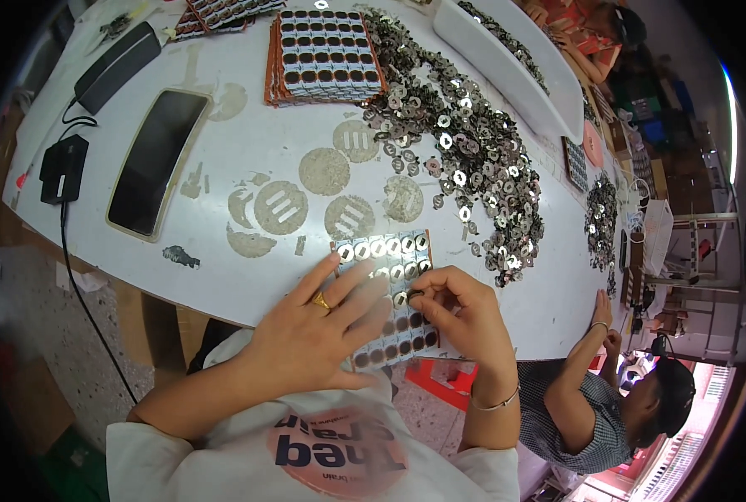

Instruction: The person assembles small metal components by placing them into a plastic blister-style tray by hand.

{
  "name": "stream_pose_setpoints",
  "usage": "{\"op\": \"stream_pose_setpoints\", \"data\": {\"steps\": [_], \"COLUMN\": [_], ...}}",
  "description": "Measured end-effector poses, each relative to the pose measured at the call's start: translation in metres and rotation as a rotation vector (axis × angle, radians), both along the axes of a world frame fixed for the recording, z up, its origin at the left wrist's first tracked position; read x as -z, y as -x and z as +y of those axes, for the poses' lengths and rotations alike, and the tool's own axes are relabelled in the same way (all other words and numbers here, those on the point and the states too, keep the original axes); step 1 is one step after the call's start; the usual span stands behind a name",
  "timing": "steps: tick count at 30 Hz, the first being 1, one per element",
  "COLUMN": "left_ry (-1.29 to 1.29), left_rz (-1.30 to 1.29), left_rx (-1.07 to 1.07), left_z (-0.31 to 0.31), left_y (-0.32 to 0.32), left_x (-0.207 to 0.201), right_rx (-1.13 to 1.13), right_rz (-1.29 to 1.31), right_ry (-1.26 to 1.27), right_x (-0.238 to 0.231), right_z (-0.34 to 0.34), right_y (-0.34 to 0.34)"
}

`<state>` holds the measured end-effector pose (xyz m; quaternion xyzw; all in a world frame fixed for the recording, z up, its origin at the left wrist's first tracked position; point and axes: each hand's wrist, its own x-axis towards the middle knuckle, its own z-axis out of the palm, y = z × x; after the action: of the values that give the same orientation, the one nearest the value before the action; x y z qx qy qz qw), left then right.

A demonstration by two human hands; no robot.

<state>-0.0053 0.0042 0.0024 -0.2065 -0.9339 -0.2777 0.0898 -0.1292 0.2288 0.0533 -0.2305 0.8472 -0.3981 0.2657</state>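
A sheet (399,328) with rows of round dark spots lies at the table's near edge in front of me. Its far rows carry shiny round metal pieces (378,247), while the near rows show bare dark spots. My left hand (323,314), wearing a gold ring, lies across the sheet's left side with fingers spread, slightly blurred. At the right edge of the sheet, my right hand (461,314) pinches a small round metal piece (416,296) between thumb and fingertips, partly hidden by them.
A heap of loose metal pieces (482,167) spreads along the right, beside a white bin (557,92). A stack of similar sheets (327,54) stands at the far side. To the left are a phone (157,163) and a black adapter (63,167). Another person (599,402) sits at right.
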Motion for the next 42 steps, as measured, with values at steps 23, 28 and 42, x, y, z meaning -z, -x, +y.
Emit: {"op": "stream_pose_setpoints", "data": {"steps": [23,28,42], "left_ry": [0.099,0.070,0.025], "left_rz": [-0.002,-0.030,-0.039], "left_rx": [-0.014,-0.030,-0.057], "left_z": [0.001,0.001,0.005], "left_y": [0.006,0.005,0.005], "left_x": [-0.002,-0.003,-0.002], "right_rx": [-0.156,-0.096,-0.080], "right_rz": [1.021,0.678,0.105], "right_ry": [-0.214,0.028,0.030], "right_x": [0.023,0.019,0.007], "right_z": [-0.029,-0.017,0.017], "right_y": [0.070,0.075,0.031]}}
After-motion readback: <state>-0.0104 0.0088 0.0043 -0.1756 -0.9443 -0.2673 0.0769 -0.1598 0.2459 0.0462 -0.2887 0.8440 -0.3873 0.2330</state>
